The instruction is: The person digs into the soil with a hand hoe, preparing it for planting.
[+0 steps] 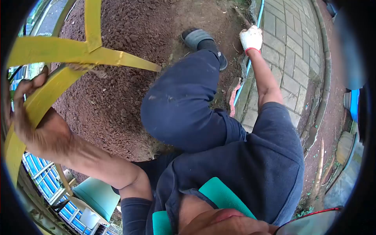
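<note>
My left hand (43,121), bare and soiled, is at the left with its fingers wrapped round a yellow metal bar (51,92). That bar joins other yellow bars of a frame (58,51) over the dark soil. At the upper right, my right hand (251,38) wears a white glove with a red cuff. Its fingers are curled beside the brick paving and the light blue hose (246,74). Whatever the gloved fingers hold, if anything, is too small to make out.
Loose brown soil (113,94) lies under the frame. My bent knee (168,105) and shoe (197,38) are in the middle. Grey paving (290,51) runs along the right. A green padded chair (98,196) and blue slatted crates (41,176) stand at the lower left.
</note>
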### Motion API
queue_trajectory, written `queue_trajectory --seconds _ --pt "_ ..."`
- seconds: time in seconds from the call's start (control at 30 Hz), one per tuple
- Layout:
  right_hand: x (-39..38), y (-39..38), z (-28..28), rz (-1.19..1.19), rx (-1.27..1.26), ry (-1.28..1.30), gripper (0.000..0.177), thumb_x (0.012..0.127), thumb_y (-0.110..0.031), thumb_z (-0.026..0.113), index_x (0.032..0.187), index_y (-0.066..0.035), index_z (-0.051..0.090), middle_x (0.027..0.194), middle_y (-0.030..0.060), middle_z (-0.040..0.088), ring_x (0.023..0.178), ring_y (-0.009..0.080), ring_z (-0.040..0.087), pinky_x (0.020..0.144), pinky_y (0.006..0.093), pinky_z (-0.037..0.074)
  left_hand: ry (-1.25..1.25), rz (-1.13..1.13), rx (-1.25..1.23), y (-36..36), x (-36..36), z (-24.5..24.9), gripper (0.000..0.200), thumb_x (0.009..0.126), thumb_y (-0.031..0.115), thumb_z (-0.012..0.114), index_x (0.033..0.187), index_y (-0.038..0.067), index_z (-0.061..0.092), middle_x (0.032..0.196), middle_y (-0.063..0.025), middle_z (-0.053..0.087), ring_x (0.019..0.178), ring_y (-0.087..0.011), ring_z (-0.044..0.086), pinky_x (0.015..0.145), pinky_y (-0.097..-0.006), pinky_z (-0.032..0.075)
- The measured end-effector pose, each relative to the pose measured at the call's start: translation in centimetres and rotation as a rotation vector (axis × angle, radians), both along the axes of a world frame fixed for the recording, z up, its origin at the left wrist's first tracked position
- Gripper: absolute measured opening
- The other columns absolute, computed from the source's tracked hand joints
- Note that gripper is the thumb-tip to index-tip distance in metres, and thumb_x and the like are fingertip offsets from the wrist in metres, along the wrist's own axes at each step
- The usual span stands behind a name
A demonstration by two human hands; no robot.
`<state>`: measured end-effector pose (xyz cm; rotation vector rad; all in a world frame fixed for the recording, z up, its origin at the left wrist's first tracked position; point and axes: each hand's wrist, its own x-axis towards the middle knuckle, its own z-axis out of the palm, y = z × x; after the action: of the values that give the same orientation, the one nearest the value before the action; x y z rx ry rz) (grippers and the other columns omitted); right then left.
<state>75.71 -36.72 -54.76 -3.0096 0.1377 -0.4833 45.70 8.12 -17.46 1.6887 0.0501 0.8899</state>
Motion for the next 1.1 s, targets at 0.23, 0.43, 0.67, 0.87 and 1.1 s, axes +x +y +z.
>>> queue_trajectory --seconds 0.23,0.43,0.67,0.87,1.1 --pt "-1.6 0.5 -1.0 -0.010 0.001 -0.192 0.040 0.086 -0.032 0.059 0.106 0.002 0.054 0.108 0.0276 0.057 0.100 0.0419 0.062 0.085 0.0487 0.053 -0.248 -1.091 -0.879 1.3 5.6 -4.6 0.080 0.083 0.040 0.073 0.143 0.000 0.039 0.143 -0.0276 0.024 0.140 -0.0429 0.015 0.115 -0.0614 0.008" --pt "-0.9 0.1 -1.0 -0.104 0.180 -0.042 0.044 0.085 -0.035 0.057 0.107 0.004 0.057 0.110 0.0302 0.059 0.100 0.0434 0.061 0.091 0.0470 0.049 -0.205 -1.011 -0.746 2.3 7.0 -5.4 0.067 0.087 0.037 0.068 0.136 -0.002 0.044 0.133 -0.0246 0.030 0.133 -0.0399 0.023 0.109 -0.0579 0.017" --pt "-0.5 0.9 0.0 -0.237 0.250 0.063 0.064 0.086 -0.047 0.060 0.123 0.005 0.055 0.117 0.0281 0.059 0.113 0.0409 0.056 0.098 0.0447 0.046 -0.204 -0.813 -0.617 1.9 7.9 -5.0 0.054 0.092 0.035 0.062 0.127 -0.004 0.049 0.121 -0.0210 0.037 0.125 -0.0363 0.033 0.103 -0.0538 0.027" --pt "-0.7 1.5 2.7 -0.291 0.417 0.231 0.068 0.087 -0.047 0.062 0.130 0.005 0.050 0.122 0.0298 0.056 0.114 0.0430 0.056 0.099 0.0453 0.045 -0.247 -0.686 -0.517 -1.4 10.2 -4.1 0.045 0.096 0.033 0.057 0.120 -0.006 0.053 0.110 -0.0179 0.043 0.119 -0.0333 0.042 0.097 -0.0503 0.037" --pt "10.1 -2.7 11.1 -0.121 0.424 0.631 0.046 0.077 -0.036 0.062 0.096 0.004 0.070 0.095 0.0297 0.067 0.098 0.0418 0.066 0.087 0.0444 0.052 -0.351 -0.549 -0.398 -3.7 11.4 -2.9 0.041 0.101 0.030 0.050 0.111 -0.008 0.058 0.098 -0.0144 0.051 0.111 -0.0297 0.052 0.091 -0.0462 0.047"
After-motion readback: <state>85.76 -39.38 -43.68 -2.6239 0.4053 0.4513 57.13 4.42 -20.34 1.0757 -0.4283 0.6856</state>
